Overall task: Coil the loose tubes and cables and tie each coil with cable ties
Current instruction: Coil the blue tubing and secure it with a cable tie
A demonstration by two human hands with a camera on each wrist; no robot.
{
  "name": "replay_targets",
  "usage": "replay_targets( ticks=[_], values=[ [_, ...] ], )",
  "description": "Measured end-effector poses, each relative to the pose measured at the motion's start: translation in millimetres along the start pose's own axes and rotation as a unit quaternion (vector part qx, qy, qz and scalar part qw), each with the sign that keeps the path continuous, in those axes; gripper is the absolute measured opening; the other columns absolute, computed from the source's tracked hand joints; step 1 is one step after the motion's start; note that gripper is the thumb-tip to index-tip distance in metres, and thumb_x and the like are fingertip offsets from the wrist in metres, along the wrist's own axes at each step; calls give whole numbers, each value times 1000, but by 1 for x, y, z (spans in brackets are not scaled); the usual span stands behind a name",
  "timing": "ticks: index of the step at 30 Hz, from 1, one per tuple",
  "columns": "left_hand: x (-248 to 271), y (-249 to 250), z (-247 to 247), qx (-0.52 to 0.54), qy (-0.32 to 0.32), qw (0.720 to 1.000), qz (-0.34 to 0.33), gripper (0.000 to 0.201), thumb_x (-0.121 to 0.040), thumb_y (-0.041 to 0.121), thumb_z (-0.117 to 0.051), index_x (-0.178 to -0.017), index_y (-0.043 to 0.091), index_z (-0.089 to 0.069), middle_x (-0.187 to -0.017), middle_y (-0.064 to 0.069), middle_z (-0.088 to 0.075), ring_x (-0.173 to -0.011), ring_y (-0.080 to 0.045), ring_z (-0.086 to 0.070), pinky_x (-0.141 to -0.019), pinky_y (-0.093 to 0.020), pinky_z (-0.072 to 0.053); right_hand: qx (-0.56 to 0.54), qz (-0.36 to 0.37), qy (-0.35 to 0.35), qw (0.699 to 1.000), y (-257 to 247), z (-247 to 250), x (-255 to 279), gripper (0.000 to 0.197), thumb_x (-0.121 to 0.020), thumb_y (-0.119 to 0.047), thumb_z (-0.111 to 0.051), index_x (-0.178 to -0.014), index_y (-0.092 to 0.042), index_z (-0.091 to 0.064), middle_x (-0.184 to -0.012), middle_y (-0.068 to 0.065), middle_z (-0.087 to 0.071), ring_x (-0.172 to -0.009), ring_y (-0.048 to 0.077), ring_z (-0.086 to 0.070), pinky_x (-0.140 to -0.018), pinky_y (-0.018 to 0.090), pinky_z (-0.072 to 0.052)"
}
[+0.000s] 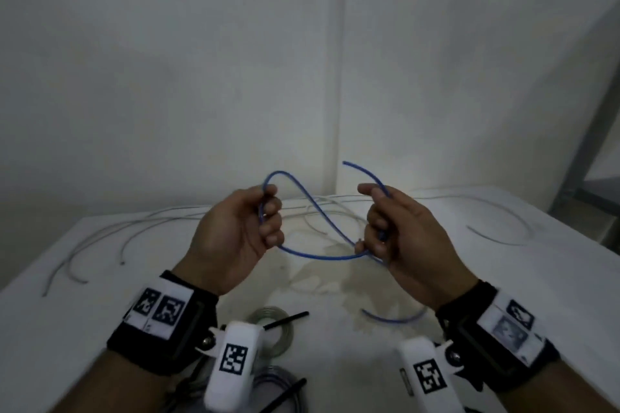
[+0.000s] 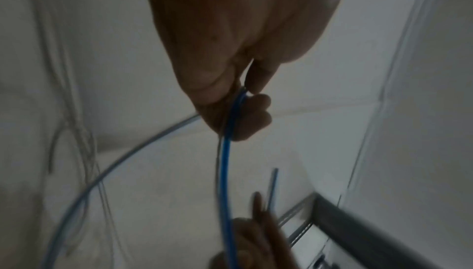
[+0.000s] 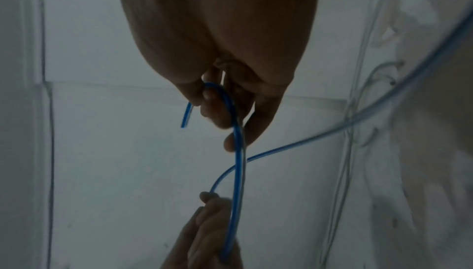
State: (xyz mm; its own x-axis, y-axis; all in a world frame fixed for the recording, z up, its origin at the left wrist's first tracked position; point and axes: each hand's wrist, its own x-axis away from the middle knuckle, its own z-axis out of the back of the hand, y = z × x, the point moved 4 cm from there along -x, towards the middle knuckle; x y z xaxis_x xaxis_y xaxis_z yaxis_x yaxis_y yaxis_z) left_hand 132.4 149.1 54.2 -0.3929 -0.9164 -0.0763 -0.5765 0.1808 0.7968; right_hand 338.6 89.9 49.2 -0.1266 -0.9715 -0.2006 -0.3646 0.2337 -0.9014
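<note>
A thin blue tube (image 1: 315, 211) hangs above the white table (image 1: 100, 278), held between both hands. My left hand (image 1: 255, 225) grips it with curled fingers; a small loop rises over that hand. My right hand (image 1: 382, 228) pinches the tube near its other end, and the free tip (image 1: 345, 163) arcs up and left. A slack span (image 1: 322, 257) sags between the hands. In the left wrist view the blue tube (image 2: 226, 152) runs out of my left hand's fingers (image 2: 250, 115). In the right wrist view the blue tube (image 3: 238, 142) curves round my right hand's fingers (image 3: 217, 107).
Loose white and clear tubes (image 1: 141, 228) lie across the back of the table. A short blue piece (image 1: 392, 318) rests near my right wrist. A tied clear coil (image 1: 278, 329), another coil (image 1: 281, 389) and black cable ties (image 1: 288, 318) sit at the front. A metal rack (image 1: 583, 161) stands right.
</note>
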Motion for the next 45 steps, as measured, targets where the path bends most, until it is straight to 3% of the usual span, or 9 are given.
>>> replay_targets(
  ticks=[5,10,15,18,22,30,33,36,45],
  values=[
    [-1,25,7,-273,-22,961,-42,29,-105,7,-37,-112,-2,-64,-81,-11,-61,-57,-19,-51,-41,-27,-40,136,40,-67,988,-16,-14,-15,29,-107,-22,-48,-120,-15,-73,-74,3,-41,-60,17,-39,-57,34,-50],
    [-3,55,-20,-453,-130,880,-57,30,-107,15,-41,-120,4,-66,-109,-12,-74,-94,-28,-72,-55,-34,-56,428,170,-137,877,-26,-50,-31,18,-101,-20,-63,-111,-19,-78,-87,-2,-75,-74,13,-67,-68,25,-54],
    [-9,69,-34,-560,-174,805,-93,20,-101,17,-55,-107,6,-71,-83,-9,-73,-77,-25,-72,-62,-33,-55,435,208,-128,867,-43,-68,-43,33,-86,-26,-83,-108,-17,-62,-77,-3,-77,-71,12,-73,-66,25,-56],
    [-13,71,-36,-588,-183,784,-75,17,-99,19,-59,-99,8,-72,-78,-9,-74,-75,-26,-73,-68,-31,-56,545,182,-180,798,-48,-72,-50,42,-89,-41,-78,-125,-26,-61,-79,-6,-77,-78,8,-73,-73,27,-58],
    [-19,79,-35,-620,-189,755,-104,19,-96,29,-62,-99,15,-74,-84,0,-78,-88,-15,-74,-90,-26,-51,621,178,-201,737,-61,-74,-59,27,-94,-49,-67,-104,-25,-74,-80,-8,-78,-78,6,-72,-77,35,-58],
    [-25,85,9,-437,-90,867,-220,20,-92,16,-60,-103,4,-71,-76,-6,-74,-78,-26,-74,-79,-27,-57,591,200,-100,775,-77,-32,-65,23,-98,-43,-65,-88,-27,-78,-55,-11,-60,-51,7,-52,-57,29,-44],
    [-26,71,11,-402,-78,884,-224,19,-93,14,-58,-102,3,-70,-76,-6,-74,-75,-25,-74,-78,-28,-58,639,123,-153,743,-58,-31,-64,24,-96,-46,-64,-105,-30,-80,-81,-15,-68,-71,0,-59,-68,24,-43],
    [-31,59,2,-366,-73,902,-218,20,-92,13,-58,-103,2,-70,-76,-8,-73,-74,-27,-73,-77,-30,-58,530,115,-196,817,-48,-55,-66,31,-106,-40,-50,-123,-21,-69,-108,-4,-74,-98,13,-68,-87,31,-54],
    [-35,71,20,-208,-59,959,-181,29,-88,16,-55,-110,0,-67,-83,-7,-74,-73,-19,-72,-73,-29,-59,325,232,-132,907,-15,-76,-83,29,-110,-21,-47,-99,-6,-70,-88,4,-77,-55,13,-51,-58,27,-42]
  ],
)
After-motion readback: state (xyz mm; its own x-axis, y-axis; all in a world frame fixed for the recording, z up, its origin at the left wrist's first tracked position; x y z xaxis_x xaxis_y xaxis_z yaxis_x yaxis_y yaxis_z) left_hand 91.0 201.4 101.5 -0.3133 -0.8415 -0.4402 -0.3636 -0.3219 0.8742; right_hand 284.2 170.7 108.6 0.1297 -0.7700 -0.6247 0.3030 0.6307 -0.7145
